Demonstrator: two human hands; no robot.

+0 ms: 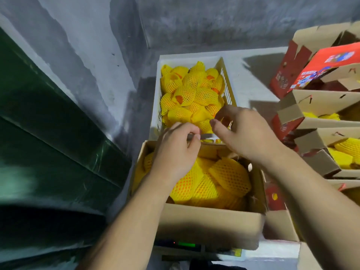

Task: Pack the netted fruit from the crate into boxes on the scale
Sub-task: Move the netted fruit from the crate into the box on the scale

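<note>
Your hands hover at the crate's near rim, netted fruit heaped just beyond your fingertips, right hand nearer. The right's fingers curl loosely, holding nothing visible; the left hand pinches a thin, blurred strip. Yellow foam-mesh sleeves show orange skin at their ends; more fill the box on the scale.

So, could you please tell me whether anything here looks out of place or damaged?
Nothing looks spilled or damaged. Netted fruit sits inside the crate and the box on the scale. One oddity: several nets in the crate gape open, baring orange skin.
</note>
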